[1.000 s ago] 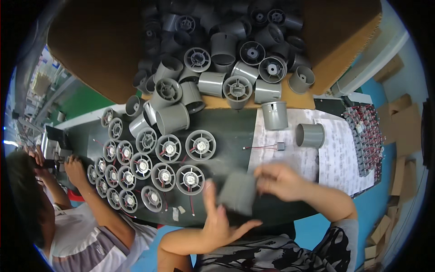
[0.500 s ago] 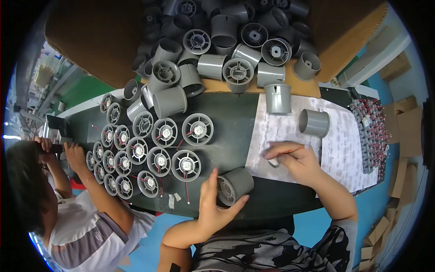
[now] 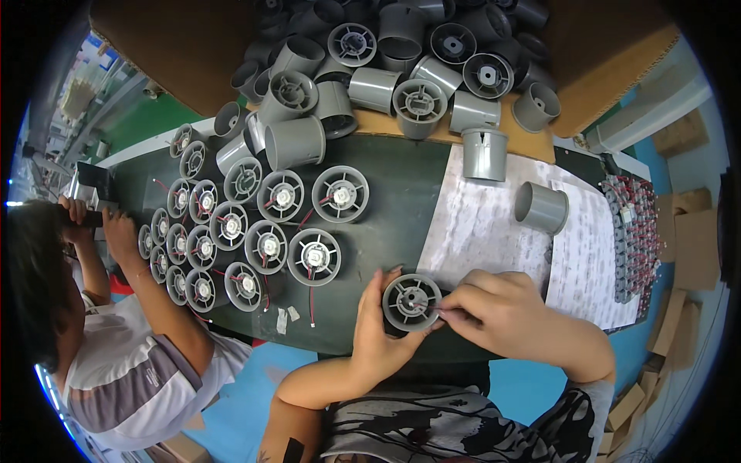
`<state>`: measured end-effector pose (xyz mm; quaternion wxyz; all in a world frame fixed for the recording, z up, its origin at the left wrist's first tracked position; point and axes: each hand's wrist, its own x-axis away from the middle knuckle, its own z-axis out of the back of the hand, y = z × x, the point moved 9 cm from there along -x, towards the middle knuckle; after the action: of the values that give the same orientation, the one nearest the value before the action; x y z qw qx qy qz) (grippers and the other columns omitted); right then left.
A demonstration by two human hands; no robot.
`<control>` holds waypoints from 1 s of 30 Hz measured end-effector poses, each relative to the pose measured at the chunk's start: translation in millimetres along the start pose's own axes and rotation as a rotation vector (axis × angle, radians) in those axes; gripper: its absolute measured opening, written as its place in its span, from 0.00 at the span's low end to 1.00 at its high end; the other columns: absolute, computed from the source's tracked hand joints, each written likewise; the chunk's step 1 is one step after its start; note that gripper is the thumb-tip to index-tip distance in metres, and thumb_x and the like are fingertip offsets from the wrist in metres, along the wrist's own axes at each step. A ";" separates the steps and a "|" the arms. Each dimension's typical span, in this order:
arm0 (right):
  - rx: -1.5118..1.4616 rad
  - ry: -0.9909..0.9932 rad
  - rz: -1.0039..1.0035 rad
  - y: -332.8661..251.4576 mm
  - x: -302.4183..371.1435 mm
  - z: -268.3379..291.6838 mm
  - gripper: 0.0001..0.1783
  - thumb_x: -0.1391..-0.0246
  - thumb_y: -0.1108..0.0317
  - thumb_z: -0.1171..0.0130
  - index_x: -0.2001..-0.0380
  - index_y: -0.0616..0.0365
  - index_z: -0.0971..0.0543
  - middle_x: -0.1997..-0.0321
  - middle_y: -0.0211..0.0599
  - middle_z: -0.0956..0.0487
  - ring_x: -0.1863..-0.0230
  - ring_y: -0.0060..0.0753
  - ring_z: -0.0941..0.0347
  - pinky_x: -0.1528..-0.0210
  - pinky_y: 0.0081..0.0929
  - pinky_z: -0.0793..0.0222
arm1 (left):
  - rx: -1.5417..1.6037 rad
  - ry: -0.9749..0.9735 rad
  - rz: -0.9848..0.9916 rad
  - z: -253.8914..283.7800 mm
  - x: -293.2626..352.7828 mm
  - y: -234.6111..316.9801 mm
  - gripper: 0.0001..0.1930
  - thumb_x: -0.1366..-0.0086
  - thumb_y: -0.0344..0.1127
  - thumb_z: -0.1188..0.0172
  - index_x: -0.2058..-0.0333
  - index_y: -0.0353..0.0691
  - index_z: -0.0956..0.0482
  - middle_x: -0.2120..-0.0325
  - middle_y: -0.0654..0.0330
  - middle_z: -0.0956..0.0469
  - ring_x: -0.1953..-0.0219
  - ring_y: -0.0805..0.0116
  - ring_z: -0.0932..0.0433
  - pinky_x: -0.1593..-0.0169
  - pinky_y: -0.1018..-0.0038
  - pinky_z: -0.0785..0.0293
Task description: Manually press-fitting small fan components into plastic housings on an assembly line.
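Tilted up toward me, a grey plastic cylindrical housing [image 3: 391, 306] shows its spoked inside and a dark centre. My left hand [image 3: 378, 343] is closed around its left and lower side. At the right rim, my right hand [image 3: 498, 312] has its fingertips pinched together over the opening. A thin dark reddish strand seems to show by those fingertips, but what they hold is too small to make out. Left of my hands stand several similar housings [image 3: 315, 257] with white centre pieces and red wires.
A large cardboard box [image 3: 174, 65] full of grey housings stands at the back. Two housings [image 3: 485, 154] rest on printed paper sheets [image 3: 478, 231]. At the right is a block of small wired parts [image 3: 629, 231]. A co-worker [image 3: 147, 370] sits at the left, hands raised. Small white scraps [image 3: 282, 320] lie nearby.
The housing in my left hand has turned so its spoked opening faces up. My right hand has moved left and down from above the paper to the housing's rim. The view has shifted slightly.
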<state>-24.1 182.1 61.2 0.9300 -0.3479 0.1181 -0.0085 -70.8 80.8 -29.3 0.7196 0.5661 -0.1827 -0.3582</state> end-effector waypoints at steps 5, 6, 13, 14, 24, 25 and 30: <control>0.197 0.064 0.019 -1.9 -1.8 -11.7 0.07 0.71 0.72 0.40 0.83 0.56 0.28 0.84 0.29 0.33 0.88 0.26 0.36 0.86 0.20 0.40 | -0.113 -0.073 -0.086 -2.0 -4.4 27.5 0.49 0.62 0.30 0.34 0.46 0.30 0.59 0.50 0.45 0.43 0.50 0.53 0.44 0.49 0.66 0.47; 0.198 0.065 0.018 -2.2 -1.2 -11.9 0.07 0.71 0.72 0.40 0.83 0.56 0.28 0.84 0.29 0.33 0.88 0.26 0.36 0.86 0.20 0.40 | -0.113 -0.074 -0.088 -0.2 -2.7 27.3 0.49 0.62 0.30 0.34 0.46 0.30 0.59 0.50 0.45 0.43 0.50 0.53 0.44 0.49 0.66 0.47; 0.118 0.138 0.022 -7.1 2.5 -4.7 0.07 0.73 0.74 0.40 0.85 0.56 0.29 0.86 0.29 0.34 0.89 0.25 0.36 0.88 0.21 0.42 | -0.059 -0.144 -0.055 0.4 1.9 21.9 0.45 0.59 0.31 0.36 0.46 0.30 0.56 0.49 0.47 0.43 0.54 0.56 0.42 0.50 0.68 0.48; 0.075 0.142 0.026 -8.9 3.3 -2.1 0.07 0.73 0.75 0.40 0.85 0.56 0.29 0.86 0.29 0.34 0.89 0.25 0.36 0.88 0.21 0.42 | -0.005 -0.117 -0.020 2.8 3.2 18.3 0.44 0.59 0.32 0.35 0.46 0.30 0.53 0.50 0.47 0.43 0.55 0.56 0.42 0.50 0.68 0.48; -0.508 -0.231 -0.258 24.5 8.0 -37.8 0.06 0.67 0.73 0.43 0.83 0.58 0.30 0.81 0.32 0.30 0.83 0.27 0.31 0.83 0.22 0.37 | -0.249 -0.042 -0.164 9.4 -15.7 32.0 0.38 0.62 0.32 0.35 0.50 0.32 0.43 0.53 0.51 0.39 0.54 0.55 0.43 0.50 0.66 0.48; -0.599 -0.232 -0.210 19.9 6.1 -33.8 0.06 0.65 0.74 0.43 0.82 0.61 0.30 0.80 0.34 0.30 0.81 0.24 0.31 0.82 0.20 0.35 | -0.128 -0.063 -0.136 7.5 -17.0 25.1 0.38 0.63 0.31 0.35 0.51 0.33 0.43 0.52 0.50 0.39 0.54 0.53 0.43 0.50 0.65 0.48; -0.355 0.177 -0.248 35.1 8.6 -6.9 0.06 0.67 0.77 0.41 0.82 0.62 0.29 0.82 0.33 0.31 0.83 0.22 0.33 0.83 0.16 0.39 | -0.124 -0.098 -0.124 1.6 -16.9 26.4 0.40 0.65 0.31 0.34 0.50 0.33 0.44 0.55 0.52 0.40 0.53 0.53 0.44 0.50 0.65 0.48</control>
<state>-19.7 203.4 31.6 0.8320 -0.5159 0.1552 -0.1326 -75.1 94.6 -1.4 0.7200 0.5126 -0.1599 -0.4397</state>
